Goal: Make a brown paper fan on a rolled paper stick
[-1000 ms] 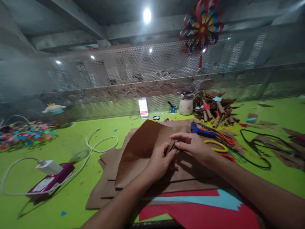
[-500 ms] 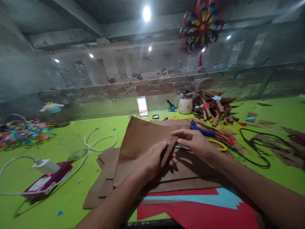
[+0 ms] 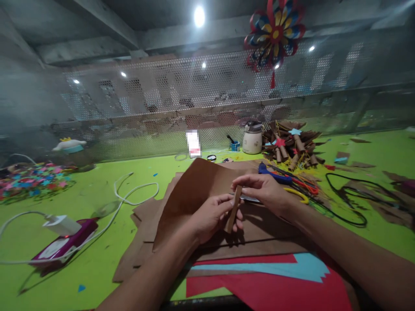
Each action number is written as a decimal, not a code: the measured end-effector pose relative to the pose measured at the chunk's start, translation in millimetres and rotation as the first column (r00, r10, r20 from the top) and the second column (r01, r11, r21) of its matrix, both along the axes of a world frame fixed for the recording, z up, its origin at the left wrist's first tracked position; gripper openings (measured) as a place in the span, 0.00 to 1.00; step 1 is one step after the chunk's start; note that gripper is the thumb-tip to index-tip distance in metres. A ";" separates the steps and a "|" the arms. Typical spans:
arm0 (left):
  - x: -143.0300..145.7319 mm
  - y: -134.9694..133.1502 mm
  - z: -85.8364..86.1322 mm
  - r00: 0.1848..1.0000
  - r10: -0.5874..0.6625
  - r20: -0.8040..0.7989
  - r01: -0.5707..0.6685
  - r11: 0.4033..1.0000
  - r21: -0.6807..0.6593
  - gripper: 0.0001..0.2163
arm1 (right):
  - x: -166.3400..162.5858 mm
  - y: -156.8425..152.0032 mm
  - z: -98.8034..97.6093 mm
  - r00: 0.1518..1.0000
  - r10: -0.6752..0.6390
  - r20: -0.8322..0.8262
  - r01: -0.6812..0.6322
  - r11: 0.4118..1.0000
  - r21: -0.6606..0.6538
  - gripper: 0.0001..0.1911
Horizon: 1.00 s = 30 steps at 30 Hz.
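Green table across the full width, mesh screen along its far edge. On the table, stack of brown paper, mid-view, top sheet curled up at left. Red paper at the near edge, partly beneath the stack. Far right, pile of brown rolls with paper stars. Left hand over the stack, fingers closed around a small folded brown strip, thumb on it. Right hand at the strip's upper end, pinching it between thumb and fingers. Strip upright but tilted, between both hands, above the stack. Near the pile, flask. Beyond right hand, blue glue gun. Beside right hand, scissors, partly hidden; cannot tell whether touched.
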<state>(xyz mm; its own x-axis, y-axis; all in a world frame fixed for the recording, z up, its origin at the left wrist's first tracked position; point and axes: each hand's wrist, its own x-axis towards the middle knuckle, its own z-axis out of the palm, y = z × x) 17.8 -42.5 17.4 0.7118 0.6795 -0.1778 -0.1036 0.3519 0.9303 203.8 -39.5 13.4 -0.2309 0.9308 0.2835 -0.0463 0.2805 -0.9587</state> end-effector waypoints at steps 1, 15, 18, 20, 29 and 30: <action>-0.2 0.2 0.1 1.000 0.003 -0.008 -0.003 1.000 0.011 0.11 | 0.0 0.1 -0.4 1.000 0.003 -0.001 -0.003 1.000 0.002 0.14; -7.4 -0.1 8.8 0.935 0.093 -0.342 0.132 0.804 0.579 0.13 | 13.3 -6.7 18.9 0.961 0.090 0.260 -0.080 0.996 -0.051 0.11; -8.4 -1.9 7.8 0.897 0.202 -0.394 0.175 0.655 0.735 0.12 | 12.7 -10.1 20.3 0.823 0.099 0.559 -0.153 0.987 0.050 0.10; -8.9 -1.9 5.6 0.876 0.274 -0.398 0.174 0.589 0.789 0.11 | 10.5 -11.9 18.3 0.748 0.054 0.662 -0.197 0.970 0.143 0.10; -11.3 14.6 9.5 0.776 0.630 -0.027 -0.483 0.621 0.617 0.24 | -9.6 -13.5 3.8 0.810 -0.292 0.508 0.142 0.939 0.314 0.07; -11.0 15.4 10.4 0.779 0.627 0.023 -0.558 0.675 0.483 0.24 | -13.7 -14.3 2.3 0.830 -0.314 0.462 0.192 0.937 0.292 0.07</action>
